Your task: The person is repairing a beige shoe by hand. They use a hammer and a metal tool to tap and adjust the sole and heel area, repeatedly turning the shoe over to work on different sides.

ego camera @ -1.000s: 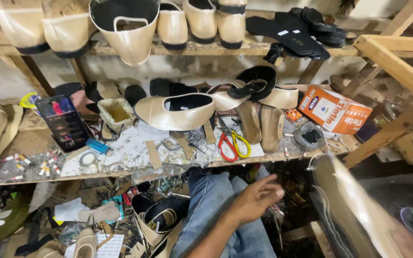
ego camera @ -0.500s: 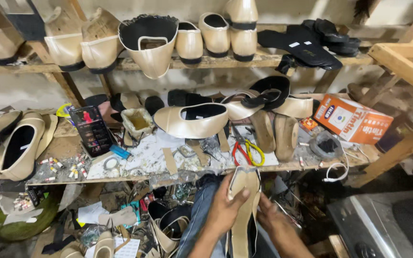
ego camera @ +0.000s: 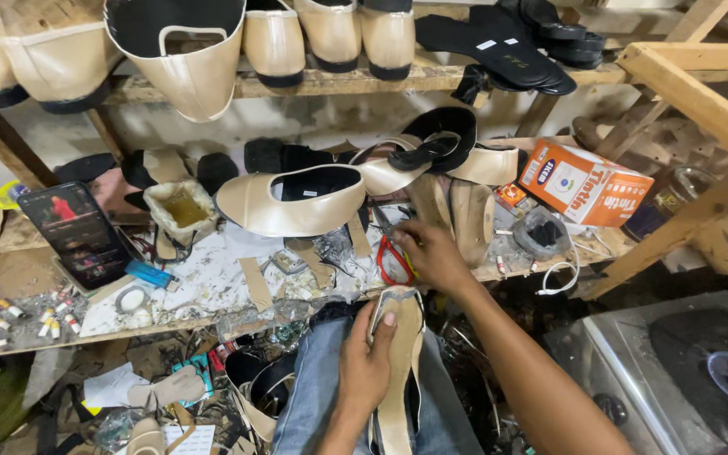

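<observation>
Left hand (ego camera: 366, 364) wrapped around a cream shoe sole (ego camera: 398, 379), thumb pressed flat on its top end, fingers curled behind. Sole held upright over the lap in blue jeans (ego camera: 313, 396), near the front edge of the table (ego camera: 35, 270), its tip touching that edge.

Right hand (ego camera: 430, 253) stretched out onto the table, fingers bent and close together on top of red-handled scissors (ego camera: 393, 263). Hard to tell if the fingers really pinch the scissors or just lie on them.

Just behind the right hand, two wooden shoe forms (ego camera: 465, 215) standing up. Farther left, a big cream shoe with a black inside (ego camera: 292, 200) lying on its side. Left of that, a small cream cup of yellow glue (ego camera: 180, 211). More to the left, a phone (ego camera: 77, 232) leaning with its screen lit. Small white tubes (ego camera: 10, 316) scattered at the near left corner of the table.

On the right, an orange and white box (ego camera: 587, 181), and a white cable (ego camera: 559, 274) curling over the table edge.

Up on the far shelf (ego camera: 339, 82), a row of cream shoes (ego camera: 330, 29) and flat black sandals (ego camera: 507, 46).

Down on the floor at the left, cut soles and scraps (ego camera: 166, 392). At the near right, a shiny metal box (ego camera: 676, 371).
</observation>
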